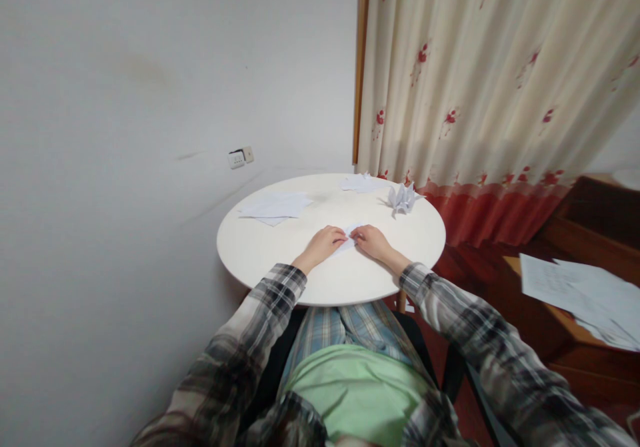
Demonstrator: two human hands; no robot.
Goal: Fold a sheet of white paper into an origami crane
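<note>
White paper (346, 245) between left hand (326, 239) and right hand (370, 239), inside the front edge of the tabletop (340, 288), fingertips together on it, likely for steadiness, cannot tell whether pinched or pressed; origami (401, 199) by the back-right edge, sheets (275, 205) toward the left, seemingly out of the way.

On my feed, the left hand (327, 239) and right hand (371, 239) hide parts of the paper (347, 245) between their fingertips, its details too small to read. Far right of those fingers, the loose sheets (583, 293) run past the edge, too blurred for me to read.
</note>
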